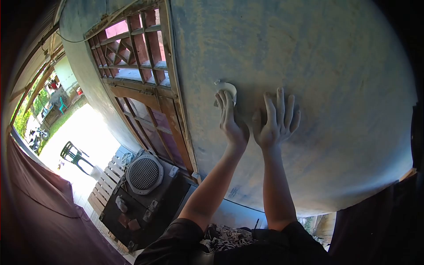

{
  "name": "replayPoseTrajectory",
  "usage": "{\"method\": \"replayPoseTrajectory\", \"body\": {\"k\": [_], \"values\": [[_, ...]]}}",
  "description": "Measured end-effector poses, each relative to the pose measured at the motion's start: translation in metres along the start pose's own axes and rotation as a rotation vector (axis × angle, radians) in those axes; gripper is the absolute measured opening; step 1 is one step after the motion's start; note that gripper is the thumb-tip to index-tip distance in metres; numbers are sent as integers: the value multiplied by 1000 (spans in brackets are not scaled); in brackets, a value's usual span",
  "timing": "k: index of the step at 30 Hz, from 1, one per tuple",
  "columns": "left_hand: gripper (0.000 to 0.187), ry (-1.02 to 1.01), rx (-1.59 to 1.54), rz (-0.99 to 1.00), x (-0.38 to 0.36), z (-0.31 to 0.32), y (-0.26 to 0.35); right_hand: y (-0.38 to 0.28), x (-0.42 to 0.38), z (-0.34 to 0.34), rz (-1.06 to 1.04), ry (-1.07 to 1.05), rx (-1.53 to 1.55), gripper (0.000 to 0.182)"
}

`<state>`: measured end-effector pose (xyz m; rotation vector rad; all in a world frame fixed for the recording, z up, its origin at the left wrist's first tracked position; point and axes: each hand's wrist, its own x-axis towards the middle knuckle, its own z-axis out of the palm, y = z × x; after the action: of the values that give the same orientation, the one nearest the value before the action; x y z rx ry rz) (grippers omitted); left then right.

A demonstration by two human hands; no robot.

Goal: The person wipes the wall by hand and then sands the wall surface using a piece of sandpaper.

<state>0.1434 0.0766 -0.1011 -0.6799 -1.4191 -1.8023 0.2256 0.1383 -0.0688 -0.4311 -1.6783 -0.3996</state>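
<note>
While the left grip (232,121) is lying against the wall (335,66), its extended fingers are covering part of a pale curved piece (232,88). The piece is showing above and around those fingertips, its rim bending past them; whether the grip is pinching it or only pressing it to the wall, I cannot tell, as the thumb is not showing clearly. The right grip (276,126) is holding nothing visible; it is standing released, with fingers spread and pointing up the wall, just beside the left one.

The step in hand seems to be working the piece against the wall surface, with the right grip apparently bracing or feeling nearby. Any next move would be calling for flat, even pressure, with the fingers spanning the piece so that it is not slipping free.

Left of both grips, a wooden window frame (173,57) is edging the wall. Lower left of them, a round grille (144,174) is sitting on a dark box (170,194).
</note>
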Motion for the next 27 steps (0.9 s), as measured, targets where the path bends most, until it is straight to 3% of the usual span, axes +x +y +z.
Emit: {"method": "replayPoseTrajectory", "body": {"k": [3, 5, 10, 15, 18, 22, 24, 26, 27], "values": [[53, -68, -10, 169, -7, 4, 0, 8, -1, -10, -17, -71, 60, 54], [52, -173, 106, 411, 5, -7, -12, 15, -2, -17, 51, -33, 55, 58], [47, -171, 166, 515, 67, 9, 23, 24, -10, -3, 83, 19, -67, 68], [36, -84, 117, 576, 133, 30, 53, 26, -10, 2, 75, 84, -60, 54], [37, -58, 110, 511, 77, 25, 27, 27, -10, -3, 76, 69, -22, 50], [42, -192, 119, 549, -12, -3, -14, 23, -5, -14, 99, 60, 49, 46], [42, -262, 122, 586, 4, -1, -15, 28, -7, -15, 76, 69, 31, 43], [42, -387, 182, 751, 54, -2, 7, 31, -12, -10, 57, 86, 9, 33], [42, -357, 215, 769, 81, 3, 20, 30, -12, -7, 53, 94, 1, 33]]}}
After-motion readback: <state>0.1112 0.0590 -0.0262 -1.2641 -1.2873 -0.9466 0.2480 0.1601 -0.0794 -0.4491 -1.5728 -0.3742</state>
